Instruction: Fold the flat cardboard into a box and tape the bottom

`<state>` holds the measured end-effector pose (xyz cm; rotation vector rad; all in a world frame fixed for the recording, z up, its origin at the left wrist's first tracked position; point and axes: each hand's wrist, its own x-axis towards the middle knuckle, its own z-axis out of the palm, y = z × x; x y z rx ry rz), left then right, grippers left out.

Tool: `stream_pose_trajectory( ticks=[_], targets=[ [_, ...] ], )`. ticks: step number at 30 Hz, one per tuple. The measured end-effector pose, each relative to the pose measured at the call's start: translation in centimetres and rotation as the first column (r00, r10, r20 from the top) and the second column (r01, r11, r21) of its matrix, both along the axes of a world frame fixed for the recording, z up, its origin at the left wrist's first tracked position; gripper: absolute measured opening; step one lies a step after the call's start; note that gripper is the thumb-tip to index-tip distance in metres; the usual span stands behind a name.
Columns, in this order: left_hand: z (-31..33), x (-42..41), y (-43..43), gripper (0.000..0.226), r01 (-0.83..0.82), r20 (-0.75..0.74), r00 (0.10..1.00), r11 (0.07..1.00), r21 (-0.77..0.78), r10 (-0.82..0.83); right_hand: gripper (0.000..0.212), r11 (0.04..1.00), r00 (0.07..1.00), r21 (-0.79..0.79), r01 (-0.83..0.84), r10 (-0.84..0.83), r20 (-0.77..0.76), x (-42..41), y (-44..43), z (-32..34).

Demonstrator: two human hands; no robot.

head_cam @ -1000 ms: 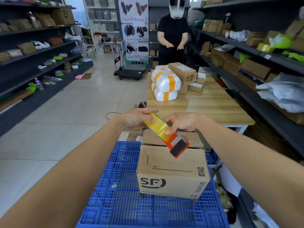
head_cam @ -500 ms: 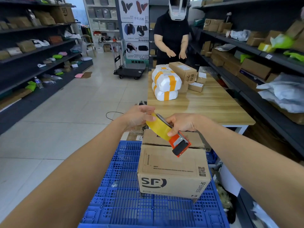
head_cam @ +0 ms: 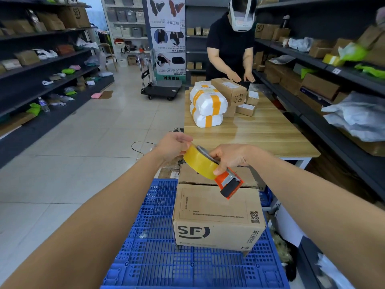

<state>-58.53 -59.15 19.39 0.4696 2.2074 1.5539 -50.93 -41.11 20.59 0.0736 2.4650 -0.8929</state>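
- The right hand (head_cam: 231,157) is curled round the tape dispenser (head_cam: 229,184) with its thumb on the yellow tape roll (head_cam: 200,161), holding it tilted above the cardboard box (head_cam: 216,217).
- The left hand (head_cam: 174,146) has bent fingers, their tips pinching at the roll's upper edge; I cannot tell whether they hold a loose tape end.
- The box stands folded on the blue pallet (head_cam: 158,257), its 2 upper flaps closed.
- The dispenser and right hand hide part of the flap seam.
- The box's underside is hidden.
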Motion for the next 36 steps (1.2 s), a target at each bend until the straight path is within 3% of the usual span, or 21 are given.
stream_pose_trajectory(
  ticks=[5,9,18,26,36],
  targets=[
    [-0.3,-0.8,0.1,0.023,-0.094,-0.008,0.996,0.996,0.012,0.094,0.035,0.998,0.999,0.035,-0.044,0.044,0.005,0.0,-0.3,0.4],
    [-0.6,-1.1,0.2,0.025,-0.098,0.136,0.986,0.995,0.028,0.094,0.044,1.000,1.000,0.004,-0.024,0.024,-0.006,0.4,-0.4,0.6],
    [-1.4,-1.3,0.8,0.023,-0.188,0.246,0.954,0.981,0.054,0.169,0.031,0.998,0.998,0.043,-0.055,0.055,0.014,0.4,0.0,0.5],
    [-1.6,-1.0,1.9,0.013,-0.114,0.077,0.990,0.993,-0.033,0.116,0.034,0.998,1.000,0.060,-0.010,0.010,0.006,0.4,0.4,0.2],
    [-1.5,-1.1,2.3,0.022,-0.106,-0.024,0.994,0.993,-0.050,0.105,0.036,0.999,0.999,0.034,0.028,-0.027,-0.035,0.6,0.6,-0.1]
  ],
)
